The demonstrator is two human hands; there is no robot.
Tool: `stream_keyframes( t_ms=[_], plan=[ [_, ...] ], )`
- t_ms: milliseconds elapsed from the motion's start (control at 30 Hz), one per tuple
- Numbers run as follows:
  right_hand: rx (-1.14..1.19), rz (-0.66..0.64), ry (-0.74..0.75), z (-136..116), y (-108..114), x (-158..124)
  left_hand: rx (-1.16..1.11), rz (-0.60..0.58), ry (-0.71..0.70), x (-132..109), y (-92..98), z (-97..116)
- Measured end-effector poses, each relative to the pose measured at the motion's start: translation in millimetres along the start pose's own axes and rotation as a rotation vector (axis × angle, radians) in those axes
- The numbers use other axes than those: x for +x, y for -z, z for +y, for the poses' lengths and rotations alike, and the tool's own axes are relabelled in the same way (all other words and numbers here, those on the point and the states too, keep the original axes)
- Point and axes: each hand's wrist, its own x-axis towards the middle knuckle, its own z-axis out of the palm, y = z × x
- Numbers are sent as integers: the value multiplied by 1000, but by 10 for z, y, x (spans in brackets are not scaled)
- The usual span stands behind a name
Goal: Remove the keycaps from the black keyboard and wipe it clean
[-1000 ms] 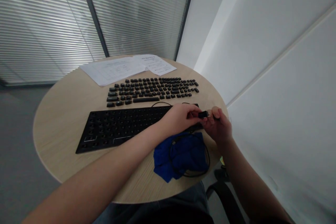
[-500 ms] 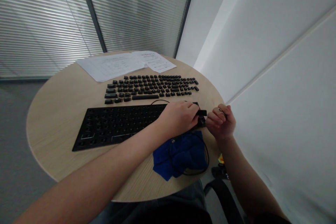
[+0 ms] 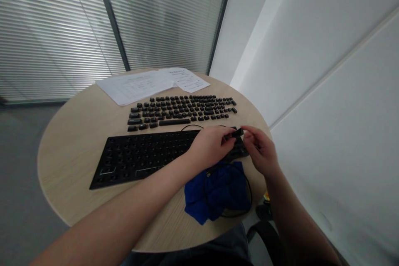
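Note:
My left hand (image 3: pixel 212 143) pinches a small black keycap (image 3: pixel 238 132) above the right end of a black keyboard (image 3: pixel 146 149) that has its keycaps off. My right hand (image 3: pixel 260 147) is beside it, with index finger and thumb at the keycap's outer end. Its other fingers are curled, and a small dark thing shows between them, too small to name. Under my left wrist lies a crumpled blue cloth (image 3: pixel 218 195), with a thin black cable (image 3: pixel 250 193) looped over it. Behind the keyboard, loose black keycaps (image 3: pixel 174 121) are laid out in rows.
Printed paper sheets (image 3: pixel 134 87) lie at the far side of the round wooden table (image 3: pixel 68 153). A white wall (image 3: pixel 327 104) rises close on the right. Window blinds (image 3: pixel 62 41) stand behind the table. A dark chair armrest (image 3: pixel 264 232) is below the near edge.
My right hand has moved left to the keycap, and its index finger and thumb have stretched out from a closed fist. My left hand still holds the keycap. The view has tilted up slightly.

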Motion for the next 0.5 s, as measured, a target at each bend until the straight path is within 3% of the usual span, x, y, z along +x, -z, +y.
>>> stream_keyframes(
  t_ms=[67,200,333,400,500],
  plan=[
    [-106,-37,60,-99,-67,44,16,-6,-4,-4,1,-1],
    [-177,13,109,-204,-132,156,65,-3,-4,3,-3,2],
    [-229,111,13,-66,56,379,211,-4,90,11,159,75],
    [-349,96,-40,97,216,587,371,-105,135,-41,316,145],
    [-653,-84,-22,396,406,951,601,-395,147,-227,534,205]
  ],
)
